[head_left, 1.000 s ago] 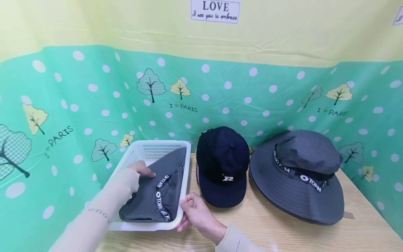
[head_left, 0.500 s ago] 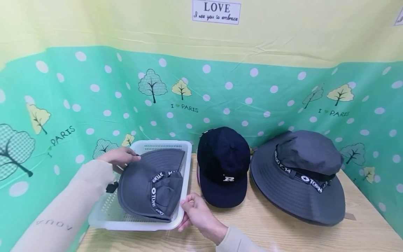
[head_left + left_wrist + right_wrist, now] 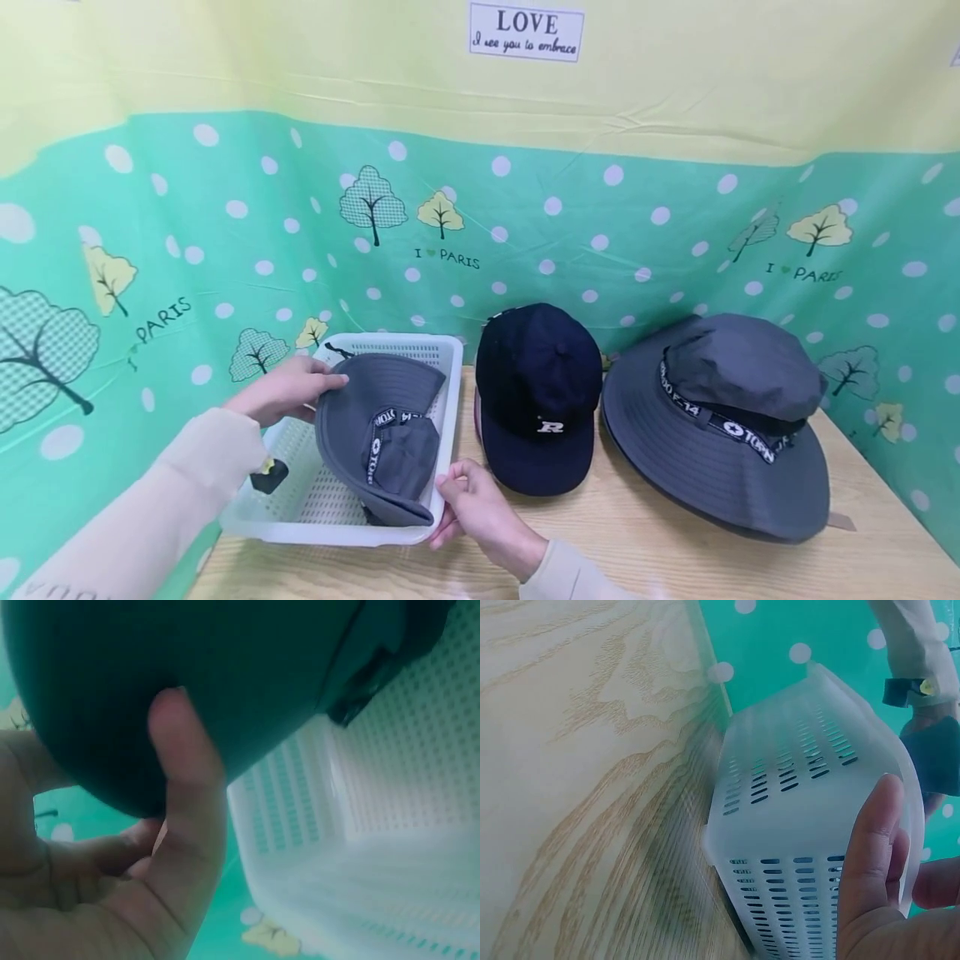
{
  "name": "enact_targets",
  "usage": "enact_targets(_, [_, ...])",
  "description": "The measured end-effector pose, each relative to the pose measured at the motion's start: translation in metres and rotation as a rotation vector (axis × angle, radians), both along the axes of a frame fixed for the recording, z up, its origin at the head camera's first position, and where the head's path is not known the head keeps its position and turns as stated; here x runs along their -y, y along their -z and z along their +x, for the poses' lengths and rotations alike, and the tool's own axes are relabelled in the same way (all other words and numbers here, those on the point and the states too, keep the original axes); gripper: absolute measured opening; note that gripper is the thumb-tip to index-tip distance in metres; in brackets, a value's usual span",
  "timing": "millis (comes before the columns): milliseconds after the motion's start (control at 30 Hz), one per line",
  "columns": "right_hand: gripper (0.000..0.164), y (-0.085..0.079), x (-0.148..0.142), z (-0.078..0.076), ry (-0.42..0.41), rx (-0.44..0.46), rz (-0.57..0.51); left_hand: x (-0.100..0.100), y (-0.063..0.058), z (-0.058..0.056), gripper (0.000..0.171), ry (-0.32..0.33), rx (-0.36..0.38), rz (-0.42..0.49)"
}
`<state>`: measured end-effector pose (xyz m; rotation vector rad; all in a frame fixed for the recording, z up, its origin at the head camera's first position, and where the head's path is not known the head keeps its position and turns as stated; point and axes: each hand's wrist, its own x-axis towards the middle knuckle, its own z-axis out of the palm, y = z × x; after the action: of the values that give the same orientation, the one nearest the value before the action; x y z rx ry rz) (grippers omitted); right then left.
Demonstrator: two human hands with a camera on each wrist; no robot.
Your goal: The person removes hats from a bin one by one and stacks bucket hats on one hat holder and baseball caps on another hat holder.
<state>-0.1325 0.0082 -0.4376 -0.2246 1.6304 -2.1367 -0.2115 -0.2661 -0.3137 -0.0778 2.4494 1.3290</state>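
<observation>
A dark grey wide-brimmed hat with a black-and-white lettered band lies folded on its side in a white plastic basket. My left hand pinches the left edge of its brim; in the left wrist view the thumb presses the brim from one face, the other fingers behind it. With my right hand I grip the basket's near right rim, and in the right wrist view the fingers lie against its slotted outer wall, the thumb over the rim.
Right of the basket stands a navy baseball cap with a white R. Farther right rests another grey wide-brimmed hat with a lettered band. Behind the wooden table hangs a green and yellow printed cloth.
My left hand has gone from pressing on the hat to pinching its brim at the far left. The brim has lifted and shifted right, baring the basket's left floor. My right hand stays.
</observation>
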Motion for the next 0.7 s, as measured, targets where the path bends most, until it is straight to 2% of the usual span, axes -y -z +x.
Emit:
enact_targets(200, [0.012, 0.000, 0.000, 0.001, 0.008, -0.009, 0.014, -0.009, 0.002, 0.004, 0.025, -0.042, -0.061, 0.016])
enact_targets(333, [0.012, -0.001, 0.000, 0.000, 0.006, -0.009, 0.020, -0.014, -0.001, 0.006, 0.021, -0.065, -0.136, 0.003])
enact_targets(567, [0.013, -0.002, -0.003, -0.002, 0.012, -0.027, 0.051, -0.028, -0.012, 0.012, 0.023, -0.090, -0.325, -0.118])
enact_targets(700, [0.017, -0.007, -0.006, -0.004, 0.045, -0.104, 0.146, -0.034, -0.020, 0.012, 0.023, -0.103, -0.418, -0.193])
